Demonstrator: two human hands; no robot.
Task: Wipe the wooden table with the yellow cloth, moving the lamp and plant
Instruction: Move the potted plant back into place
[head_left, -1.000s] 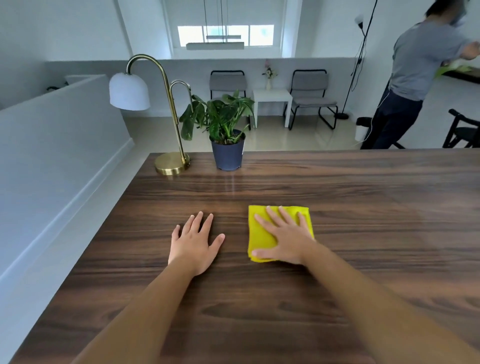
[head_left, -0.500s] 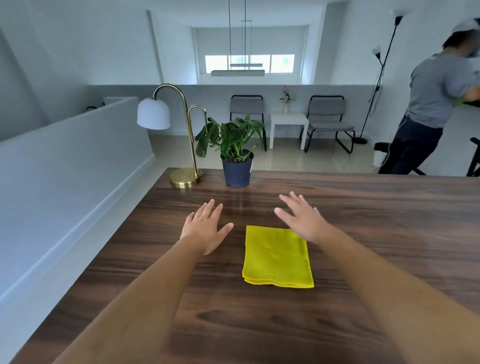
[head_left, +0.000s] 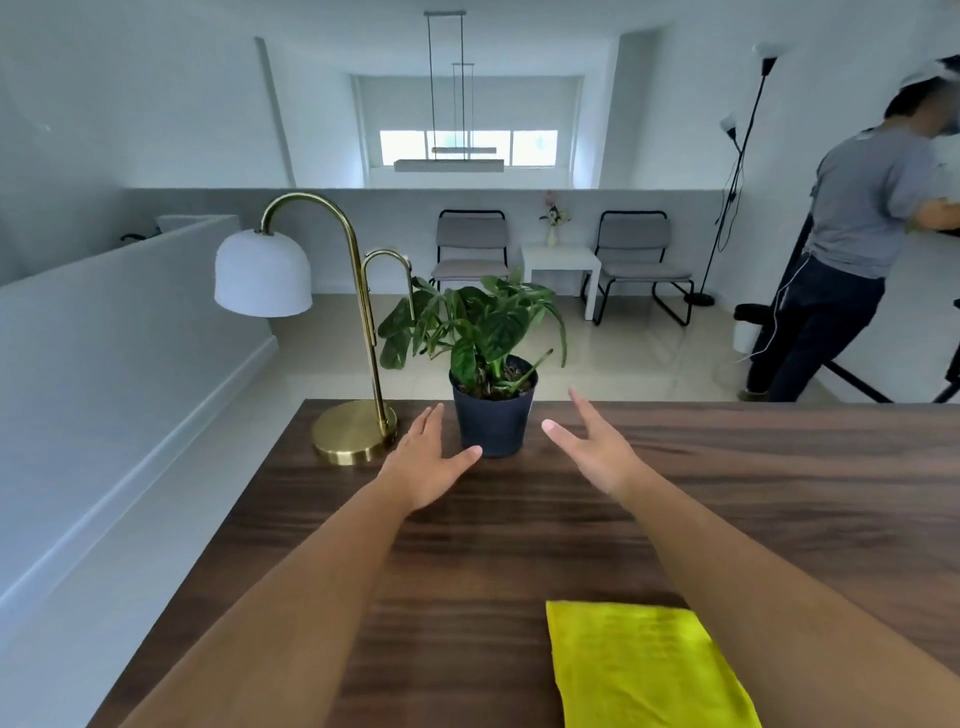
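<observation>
A green plant in a dark pot (head_left: 492, 422) stands near the far edge of the dark wooden table (head_left: 779, 493). Left of it is a brass lamp (head_left: 358, 364) with a white shade, its round base on the table's far left corner. My left hand (head_left: 428, 462) is open just left of the pot, thumb close to its foot. My right hand (head_left: 592, 449) is open to the pot's right, a little apart from it. The folded yellow cloth (head_left: 644, 670) lies flat at the near edge, beneath my right forearm, with no hand on it.
A low white wall (head_left: 104, 389) runs along the table's left side. Beyond the far edge the floor drops to a room with two chairs (head_left: 470, 249) and a small white table (head_left: 561, 262). A person (head_left: 852, 260) stands at the far right beside a floor lamp.
My right hand lifted off the yellow cloth and both hands reached forward to either side of the plant pot. The view moved forward, so the cloth now lies near the bottom edge.
</observation>
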